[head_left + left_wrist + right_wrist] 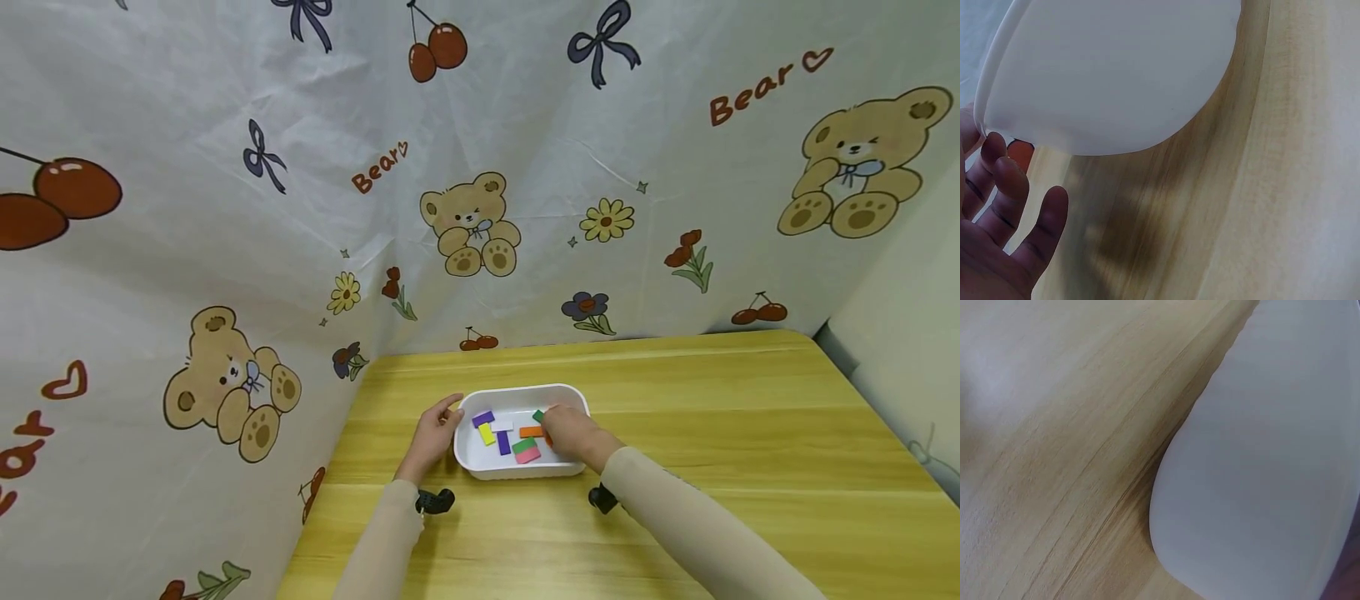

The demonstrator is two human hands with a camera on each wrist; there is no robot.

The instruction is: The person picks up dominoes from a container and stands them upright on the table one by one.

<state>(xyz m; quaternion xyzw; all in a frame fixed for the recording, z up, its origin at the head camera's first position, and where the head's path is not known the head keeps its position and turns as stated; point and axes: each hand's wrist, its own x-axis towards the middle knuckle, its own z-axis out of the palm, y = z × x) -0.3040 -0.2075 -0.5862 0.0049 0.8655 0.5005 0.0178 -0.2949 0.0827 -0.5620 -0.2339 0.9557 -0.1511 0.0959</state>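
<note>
From the head view, a bear-print cloth (pixel 525 142) hangs behind my table (pixel 720 417). My right hand (pixel 573 435) blocks the tray's right part. The white tray (pixel 517 472) sits on the table, with small flat blocks scattered inside: purple, yellow (pixel 487 434), white, orange (pixel 532 432), green, pink. My left hand (pixel 435 437) is at its left end, fingers loose. My right dips in among the blocks, beside a green one (pixel 538 415); I can't tell whether it pinches anything.

In the left wrist view, the tray's smooth wall rises over the wood; my fingers are spread, one at the rim.

In the right wrist view, the wall hides my fingertips.
</note>
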